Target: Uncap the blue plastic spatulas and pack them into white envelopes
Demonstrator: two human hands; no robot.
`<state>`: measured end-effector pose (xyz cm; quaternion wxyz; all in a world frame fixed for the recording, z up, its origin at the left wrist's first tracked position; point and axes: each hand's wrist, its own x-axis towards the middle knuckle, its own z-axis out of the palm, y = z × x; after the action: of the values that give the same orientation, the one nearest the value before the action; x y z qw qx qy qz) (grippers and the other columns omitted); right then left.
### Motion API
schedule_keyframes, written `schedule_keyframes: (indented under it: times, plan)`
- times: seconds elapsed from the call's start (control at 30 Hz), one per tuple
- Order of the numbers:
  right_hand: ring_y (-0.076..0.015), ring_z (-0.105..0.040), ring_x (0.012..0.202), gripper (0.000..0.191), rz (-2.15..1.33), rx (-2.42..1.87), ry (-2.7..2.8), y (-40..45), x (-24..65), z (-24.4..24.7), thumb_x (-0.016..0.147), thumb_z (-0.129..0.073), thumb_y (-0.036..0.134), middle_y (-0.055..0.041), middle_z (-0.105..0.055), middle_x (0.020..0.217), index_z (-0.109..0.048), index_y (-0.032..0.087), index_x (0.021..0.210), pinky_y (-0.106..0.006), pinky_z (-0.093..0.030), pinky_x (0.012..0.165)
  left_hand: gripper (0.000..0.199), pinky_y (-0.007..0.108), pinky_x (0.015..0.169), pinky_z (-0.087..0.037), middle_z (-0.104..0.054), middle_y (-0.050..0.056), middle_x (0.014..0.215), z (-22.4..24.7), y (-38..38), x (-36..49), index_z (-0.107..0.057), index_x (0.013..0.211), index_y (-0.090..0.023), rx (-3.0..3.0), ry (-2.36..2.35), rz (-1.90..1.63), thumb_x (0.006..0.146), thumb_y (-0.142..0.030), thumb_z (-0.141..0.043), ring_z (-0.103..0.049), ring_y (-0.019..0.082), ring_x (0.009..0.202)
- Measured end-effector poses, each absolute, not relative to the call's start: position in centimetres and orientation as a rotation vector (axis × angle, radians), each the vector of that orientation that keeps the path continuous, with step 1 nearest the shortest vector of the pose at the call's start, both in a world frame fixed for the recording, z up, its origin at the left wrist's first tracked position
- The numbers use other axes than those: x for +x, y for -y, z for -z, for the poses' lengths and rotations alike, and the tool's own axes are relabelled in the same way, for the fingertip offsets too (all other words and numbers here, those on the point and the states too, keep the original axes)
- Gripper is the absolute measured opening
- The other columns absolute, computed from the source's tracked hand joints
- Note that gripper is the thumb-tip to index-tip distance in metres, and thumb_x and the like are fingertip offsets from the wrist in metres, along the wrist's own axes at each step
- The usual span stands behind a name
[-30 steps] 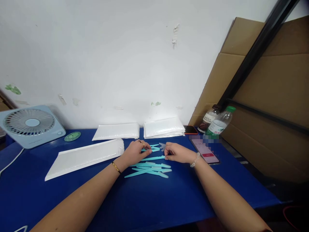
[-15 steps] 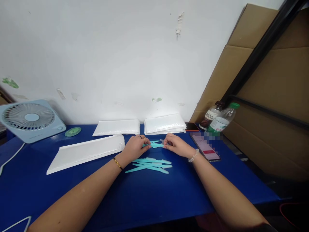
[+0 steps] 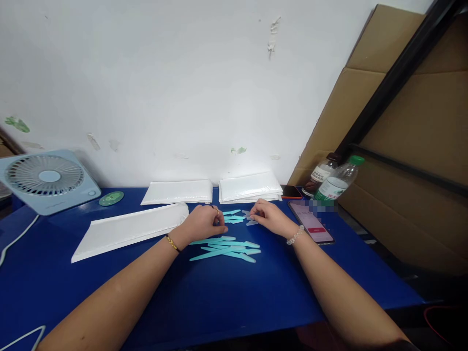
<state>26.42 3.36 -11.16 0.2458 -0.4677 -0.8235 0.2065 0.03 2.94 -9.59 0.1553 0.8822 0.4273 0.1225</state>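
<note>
My left hand point(image 3: 205, 223) hovers just above the near pile, its fingers bent and slightly apart, with nothing visible between them. Below it lie several turquoise eyebrow razors point(image 3: 226, 250), crossing one another, with pale clear covers over their blades. Behind them is a smaller group of turquoise razors point(image 3: 234, 219), between my two hands. My right hand point(image 3: 266, 214) has its thumb and fingertips pinched at some small clear caps point(image 3: 245, 213); its fingers partly hide the caps, and it seems to hold one.
White padded envelopes lie at the left point(image 3: 127, 229), back centre point(image 3: 177, 191) and back right point(image 3: 250, 187). A blue fan point(image 3: 62, 187) and green disc point(image 3: 111, 198) are at left. A phone point(image 3: 310, 222), a second phone point(image 3: 291, 192) and two bottles point(image 3: 334, 183) stand or lie at right.
My hands have moved apart. The razor they held between them now lies in the back group. My left hand has come back toward the near pile, where the top razor has shifted left.
</note>
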Motion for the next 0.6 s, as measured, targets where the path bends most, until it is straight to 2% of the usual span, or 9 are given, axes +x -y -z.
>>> schedule_keyframes:
  times: [0.1,0.17,0.3,0.43,0.6]
  plan:
    - [-0.0122,-0.051,0.068,0.014,-0.634,-1.206,2.274,-2.4,25.2,10.8,0.084,-0.058,0.029,-0.0039,-0.055,0.087,-0.065,0.018,0.08,-0.026,-0.041,0.064,0.015,0.025,0.058,-0.037,-0.065,-0.002,0.069,9.1,-2.0,0.2,-0.067,0.071,-0.024,2.443,-1.127,-0.088,0.07,-0.039,-0.066,-0.057,0.015,0.064]
    - [-0.012,-0.051,0.068,0.016,-0.684,-1.158,2.308,-1.7,24.3,10.7,0.084,-0.06,0.032,-0.004,-0.056,0.088,-0.065,0.018,0.081,-0.025,-0.041,0.062,0.011,0.023,0.054,-0.036,-0.064,-0.003,0.065,9.3,-1.9,0.4,-0.066,0.07,-0.024,2.373,-1.144,-0.055,0.07,-0.035,-0.065,-0.057,0.014,0.061]
    - [-0.0126,-0.053,0.065,0.021,-0.876,-1.112,2.364,-0.8,22.8,10.6,0.082,-0.061,0.04,-0.0018,-0.06,0.079,-0.065,0.02,0.089,-0.024,-0.04,0.057,0.019,0.024,0.05,-0.034,-0.064,-0.001,0.067,10.1,-2.2,0.8,-0.065,0.072,-0.022,2.382,-1.19,-0.213,0.075,-0.04,-0.06,-0.055,0.014,0.059]
    - [-0.0117,-0.051,0.059,0.022,-0.927,-1.126,2.265,-1.1,22.6,10.8,0.086,-0.056,0.039,0.0003,-0.06,0.067,-0.064,0.019,0.083,-0.023,-0.039,0.056,0.025,0.023,0.052,-0.036,-0.064,-0.001,0.069,10.2,-2.5,1.0,-0.063,0.079,-0.021,2.319,-1.17,-0.339,0.08,-0.045,-0.054,-0.055,0.013,0.059]
    - [-0.0123,-0.054,0.062,0.028,-0.953,-1.205,2.079,-2.7,24.6,11.7,0.083,-0.058,0.044,-0.0017,-0.063,0.071,-0.064,0.016,0.083,-0.023,-0.04,0.058,0.026,0.025,0.059,-0.041,-0.067,0.001,0.077,10.4,-3.7,0.1,-0.064,0.082,-0.021,2.336,-1.284,-0.484,0.082,-0.043,-0.051,-0.058,0.016,0.07]
